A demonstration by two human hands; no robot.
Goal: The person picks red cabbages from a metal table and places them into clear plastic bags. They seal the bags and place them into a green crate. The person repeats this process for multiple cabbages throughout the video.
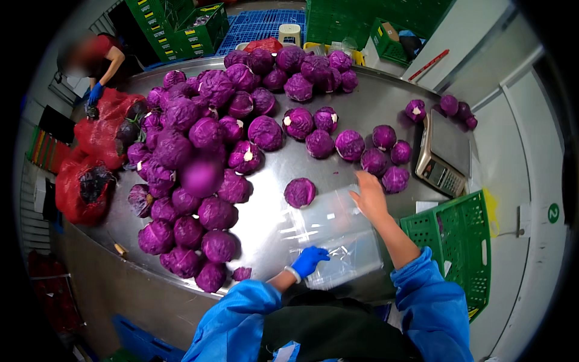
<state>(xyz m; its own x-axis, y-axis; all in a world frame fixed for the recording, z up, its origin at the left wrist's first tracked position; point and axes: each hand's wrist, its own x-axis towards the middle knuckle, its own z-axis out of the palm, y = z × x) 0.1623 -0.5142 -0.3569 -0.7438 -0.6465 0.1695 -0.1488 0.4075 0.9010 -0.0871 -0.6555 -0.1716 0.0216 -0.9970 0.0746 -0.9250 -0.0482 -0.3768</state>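
My left hand (309, 262), in a blue glove, is over the near part of a stack of clear plastic bags (348, 258). Its fingertips meet crinkled film; whether they pinch it is unclear. My bare right hand (370, 194) is above the far right edge of the bags with nothing in it, thumb apart from the fingers. Just beyond it sit several red cabbages, the closest being one cabbage (395, 179) to its right. A single red cabbage (300, 192) stands by the far left corner of the bags. All lie on a steel table (267, 217).
A large heap of red cabbages (181, 149) covers the table's left. At right are a digital scale (443, 154) and a green crate (466, 253). Red mesh sacks (86, 194) lie at the left edge, where a co-worker's blue-gloved hand (96, 92) touches one.
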